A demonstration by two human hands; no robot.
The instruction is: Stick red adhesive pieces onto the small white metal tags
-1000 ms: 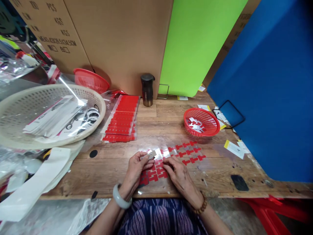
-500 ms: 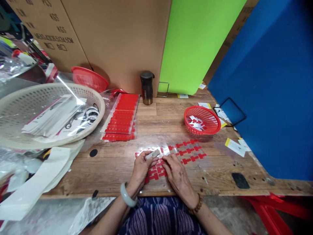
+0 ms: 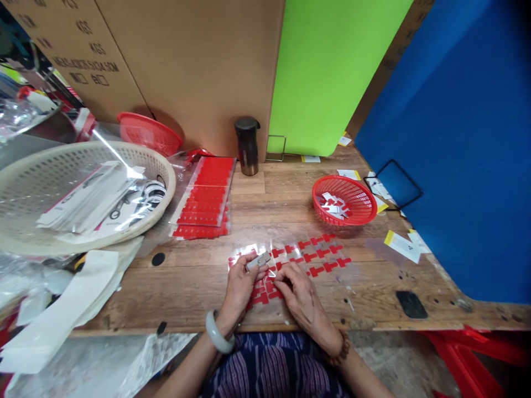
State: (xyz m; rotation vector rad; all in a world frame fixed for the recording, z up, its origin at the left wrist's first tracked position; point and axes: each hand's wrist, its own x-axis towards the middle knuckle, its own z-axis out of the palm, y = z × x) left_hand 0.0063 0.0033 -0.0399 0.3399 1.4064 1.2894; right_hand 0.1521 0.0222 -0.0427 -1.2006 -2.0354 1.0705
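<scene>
Head view, worktop: wood-patterned, scuffed worktop, spanning from 9 to 3 o'clock; hours are counted from the two hands.
Blue panel: tall, at 2 o'clock, its blue face cut off at the upper right.
Cardboard: printed brown carton board standing at 11 o'clock, its top out of view.
Green panel: upright lime board at 1 o'clock.
White basket: wide perforated basket at 10 o'clock, its left side cut off; it holds printed white cards and black-and-white round pieces, partly veiled by clear plastic.
Red baskets: small one at 2 o'clock, with red and white bits inside; another farther off, between 10 and 11, contents hidden.
Red stack: red sheets in clear film, between 10 and 11.
Sticker sheet: clear sheet with red T-shapes, flat under and beyond both hands, partly covered by them.
Left hand: thumb and fingers closed around a small grey piece above the sheet.
Right hand: thumb and forefinger close together over the sheet; cannot tell whether anything is pinched.
</scene>
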